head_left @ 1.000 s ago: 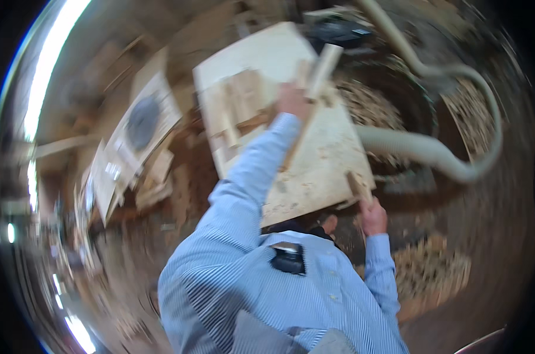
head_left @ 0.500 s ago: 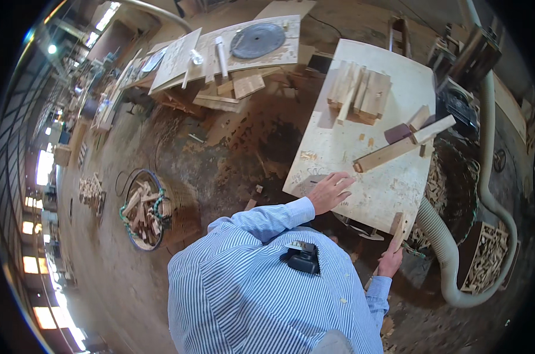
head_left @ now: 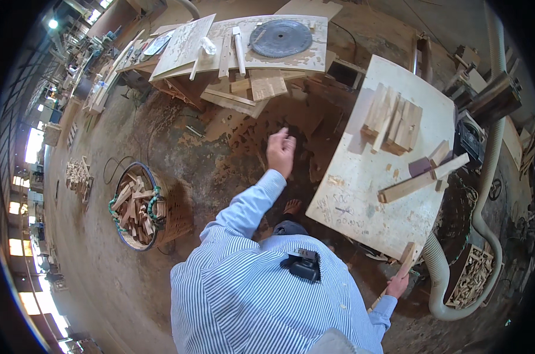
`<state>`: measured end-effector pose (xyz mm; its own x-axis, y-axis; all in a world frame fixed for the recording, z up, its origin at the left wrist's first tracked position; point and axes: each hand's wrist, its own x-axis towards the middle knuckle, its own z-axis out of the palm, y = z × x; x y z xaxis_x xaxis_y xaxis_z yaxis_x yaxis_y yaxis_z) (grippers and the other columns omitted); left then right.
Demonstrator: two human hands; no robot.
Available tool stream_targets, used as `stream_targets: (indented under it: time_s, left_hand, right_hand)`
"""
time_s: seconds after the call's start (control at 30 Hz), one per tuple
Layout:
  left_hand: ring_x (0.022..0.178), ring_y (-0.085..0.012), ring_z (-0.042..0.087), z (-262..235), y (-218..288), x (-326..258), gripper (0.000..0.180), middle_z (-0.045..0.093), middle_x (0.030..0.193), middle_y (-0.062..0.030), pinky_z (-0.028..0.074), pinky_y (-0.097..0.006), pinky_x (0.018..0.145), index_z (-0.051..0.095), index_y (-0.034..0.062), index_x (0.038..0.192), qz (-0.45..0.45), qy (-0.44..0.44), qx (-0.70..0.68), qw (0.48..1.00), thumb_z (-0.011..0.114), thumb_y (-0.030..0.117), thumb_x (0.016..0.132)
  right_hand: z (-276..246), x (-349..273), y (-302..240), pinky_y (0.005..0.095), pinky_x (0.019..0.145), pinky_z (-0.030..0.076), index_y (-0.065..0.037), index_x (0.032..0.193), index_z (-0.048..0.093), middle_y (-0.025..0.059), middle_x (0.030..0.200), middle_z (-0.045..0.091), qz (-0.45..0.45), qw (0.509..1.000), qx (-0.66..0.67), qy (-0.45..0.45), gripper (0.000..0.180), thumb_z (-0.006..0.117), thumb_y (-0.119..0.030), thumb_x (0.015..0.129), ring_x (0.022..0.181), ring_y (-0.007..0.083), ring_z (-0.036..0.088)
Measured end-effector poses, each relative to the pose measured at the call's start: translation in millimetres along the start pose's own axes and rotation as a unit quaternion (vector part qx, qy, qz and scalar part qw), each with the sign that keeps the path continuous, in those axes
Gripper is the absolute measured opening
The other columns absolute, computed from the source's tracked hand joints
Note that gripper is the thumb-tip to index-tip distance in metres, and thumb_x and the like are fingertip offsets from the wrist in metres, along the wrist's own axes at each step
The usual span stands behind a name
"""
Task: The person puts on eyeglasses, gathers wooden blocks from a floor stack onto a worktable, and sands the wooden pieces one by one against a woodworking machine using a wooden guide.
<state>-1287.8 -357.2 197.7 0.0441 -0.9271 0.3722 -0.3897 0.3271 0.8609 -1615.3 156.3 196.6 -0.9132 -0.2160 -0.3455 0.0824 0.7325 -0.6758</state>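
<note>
My left hand (head_left: 281,152) is raised over the floor, left of the white work table (head_left: 362,206). Its fingers are loosely bent and apart, with nothing visible in them. Low on the right, my right hand (head_left: 398,284) is closed round a long wooden piece (head_left: 408,259), whose upper end reaches the table's near corner. My sleeve and body hide part of its lower end. On the table stand several wooden blocks (head_left: 404,127) side by side. Nearer to me lies a wooden bar (head_left: 403,187), crossed by a paler strip (head_left: 451,166), with a purple-brown roll (head_left: 419,167) beside them.
A second table (head_left: 279,62) at the back holds a round saw blade (head_left: 281,38) and boards. To the left stands a basket (head_left: 176,203) of wood offcuts. A ribbed hose (head_left: 437,277) curves past the table's right side, near a crate of scraps (head_left: 473,277).
My left hand has left the table's near edge and swung left and forward over the floor. My right hand keeps hold of the wooden piece. The view has shifted, moving the table rightward.
</note>
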Motion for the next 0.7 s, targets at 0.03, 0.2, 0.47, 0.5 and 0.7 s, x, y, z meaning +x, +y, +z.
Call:
stream_targets:
  time_s: [0.03,0.2,0.47,0.5,0.7]
  left_hand:
    - [0.090,-0.0220,0.066,-9.8,-31.7,29.4,0.036,0.067,0.107,-0.0122,0.055,-0.035,0.084,0.068,0.0007,0.131,-0.025,0.040,0.027,0.999,0.073,0.021,0.101]
    - [0.094,-0.0351,0.069,-47.3,-192.7,194.4,0.055,0.070,0.101,-0.0179,0.054,-0.048,0.086,0.068,0.0001,0.130,-0.196,0.163,0.145,0.956,0.074,0.044,0.097]
    - [0.100,-0.0329,0.073,-78.3,-322.2,384.6,0.077,0.073,0.117,-0.0229,0.061,-0.044,0.084,0.064,-0.0072,0.132,-0.369,0.212,0.103,0.899,0.071,0.060,0.096]
    - [0.117,-0.0347,0.069,-81.0,-324.5,400.9,0.083,0.070,0.125,-0.0279,0.055,-0.043,0.099,0.057,-0.0153,0.136,-0.425,0.188,-0.039,0.885,0.071,0.057,0.097]
    - [0.091,-0.0325,0.070,-78.5,-320.0,427.2,0.065,0.068,0.116,-0.0189,0.064,-0.042,0.070,0.056,-0.0091,0.135,-0.436,0.131,-0.147,0.878,0.069,0.046,0.102]
  right_hand:
    - [0.8,-0.5,-0.3,0.0343,0.049,0.046,0.001,0.112,0.064,0.0089,0.071,0.060,0.004,1.000,-0.010,0.010,0.055,0.053,-0.053,0.108,0.055,0.0168,0.057]
    - [6.7,1.8,2.9,0.0397,0.063,0.051,0.003,0.115,0.062,0.0140,0.082,0.064,0.035,0.994,-0.094,0.051,0.061,0.049,-0.057,0.108,0.070,0.0241,0.063]
    - [3.9,26.1,40.2,0.0492,0.099,0.046,0.007,0.137,0.053,0.0329,0.129,0.062,0.049,0.971,-0.218,0.089,0.073,0.042,-0.060,0.110,0.116,0.0477,0.059]
    - [3.4,28.4,45.7,0.0491,0.100,0.046,0.007,0.137,0.053,0.0329,0.130,0.062,0.028,0.975,-0.202,0.088,0.072,0.042,-0.059,0.110,0.117,0.0475,0.060]
    - [-1.4,31.8,56.2,0.0493,0.099,0.046,0.006,0.136,0.053,0.0318,0.126,0.064,0.008,0.968,-0.220,0.121,0.065,0.044,-0.054,0.112,0.113,0.0454,0.060]
